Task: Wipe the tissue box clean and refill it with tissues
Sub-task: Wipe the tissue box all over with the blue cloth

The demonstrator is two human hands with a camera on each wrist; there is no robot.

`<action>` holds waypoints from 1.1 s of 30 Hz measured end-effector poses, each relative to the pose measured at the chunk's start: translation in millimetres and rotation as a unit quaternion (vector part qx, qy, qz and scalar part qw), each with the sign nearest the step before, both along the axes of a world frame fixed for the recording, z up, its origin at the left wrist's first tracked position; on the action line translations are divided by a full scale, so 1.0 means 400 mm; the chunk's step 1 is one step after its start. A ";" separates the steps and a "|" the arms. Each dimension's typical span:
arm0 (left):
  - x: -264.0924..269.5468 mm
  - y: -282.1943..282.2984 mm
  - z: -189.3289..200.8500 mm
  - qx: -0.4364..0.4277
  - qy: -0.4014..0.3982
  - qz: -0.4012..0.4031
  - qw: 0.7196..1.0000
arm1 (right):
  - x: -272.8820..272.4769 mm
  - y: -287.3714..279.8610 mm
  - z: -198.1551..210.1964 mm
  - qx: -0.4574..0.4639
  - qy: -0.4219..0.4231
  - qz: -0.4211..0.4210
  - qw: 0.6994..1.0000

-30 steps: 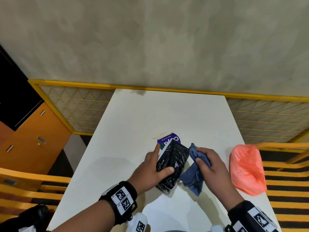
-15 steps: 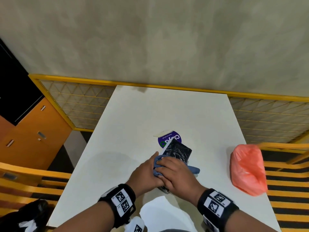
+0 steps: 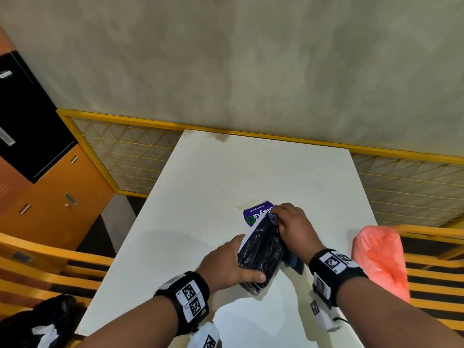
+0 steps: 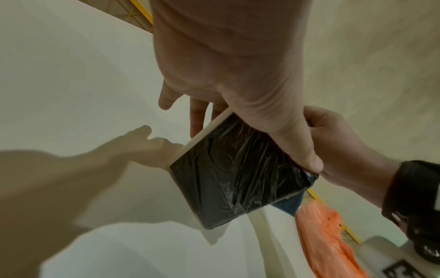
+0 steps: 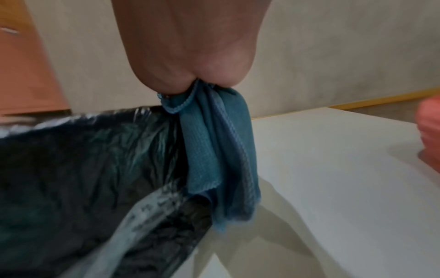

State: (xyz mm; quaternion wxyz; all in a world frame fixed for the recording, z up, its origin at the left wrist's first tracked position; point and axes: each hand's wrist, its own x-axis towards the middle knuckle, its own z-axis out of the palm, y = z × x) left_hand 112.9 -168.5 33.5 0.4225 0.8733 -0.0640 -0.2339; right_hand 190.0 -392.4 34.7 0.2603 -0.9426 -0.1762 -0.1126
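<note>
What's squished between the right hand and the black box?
A blue cloth, gripped by the right hand against the black-wrapped box; the right wrist view shows it best.

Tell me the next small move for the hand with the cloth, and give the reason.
Probably draw the blue cloth back along the tissue box toward the near end. The right hand grips the cloth at the box's far end, the left hand holds the box steady on the white table, and the black side below the cloth lies uncovered.

You had: black glossy-wrapped tissue box [image 3: 263, 252], white-edged; blue waffle-weave cloth [image 5: 214, 146]; coral-orange bag [image 3: 381, 257]; white counter [image 3: 226, 177]; purple sticker [image 3: 256, 210].
</note>
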 end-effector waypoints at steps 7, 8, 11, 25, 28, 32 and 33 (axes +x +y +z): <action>0.003 -0.003 0.009 0.036 -0.005 -0.005 0.999 | -0.108 0.032 0.099 0.075 -0.043 0.073 0.994; 0.003 -0.002 0.006 0.042 -0.005 -0.006 0.999 | -0.154 0.049 0.091 0.055 -0.052 0.120 0.990; -0.004 0.002 -0.001 0.053 -0.024 -0.013 0.998 | -0.265 0.070 0.027 -0.018 -0.027 0.188 0.982; -0.015 0.012 -0.004 0.041 -0.040 -0.006 0.998 | -0.091 -0.031 -0.039 -0.023 -0.049 0.022 0.998; -0.017 0.014 -0.008 0.037 -0.036 -0.006 0.999 | -0.052 -0.034 -0.039 0.075 0.014 -0.073 0.994; -0.012 0.020 -0.005 0.012 -0.025 -0.023 0.999 | -0.074 -0.031 0.035 0.228 0.042 -0.182 0.956; -0.008 0.021 -0.005 0.007 -0.023 -0.027 0.999 | -0.108 -0.019 0.057 0.215 0.007 -0.136 0.967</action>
